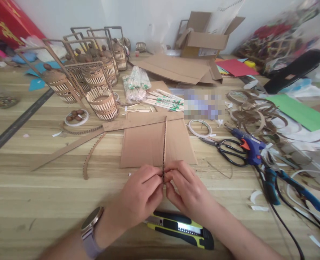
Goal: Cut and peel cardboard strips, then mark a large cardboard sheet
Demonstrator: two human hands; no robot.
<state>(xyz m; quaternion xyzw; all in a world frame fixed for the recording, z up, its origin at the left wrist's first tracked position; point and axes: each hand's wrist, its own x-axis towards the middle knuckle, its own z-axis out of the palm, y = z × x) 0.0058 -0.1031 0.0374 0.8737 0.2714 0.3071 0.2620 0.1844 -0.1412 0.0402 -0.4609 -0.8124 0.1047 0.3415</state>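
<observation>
Both of my hands meet at the near end of a narrow corrugated cardboard strip (164, 144), which stands on edge and points away from me. My left hand (145, 187) pinches it from the left, and my right hand (183, 186) pinches it from the right. Beneath the strip's far part lies a flat cardboard sheet (142, 144), with a longer cardboard strip (113, 125) across its far edge. A yellow and black utility knife (180, 229) rests on the table just below my hands. The fingertips partly hide the strip's near end.
Several lantern-like stick baskets (102, 103) stand at the back left, near a tape roll holding brown balls (77, 116). On the right lie black-handled scissors (231, 151), a blue glue gun (253, 146), pliers (272, 186) and curled strips (246, 108). A cardboard box (205, 41) stands behind.
</observation>
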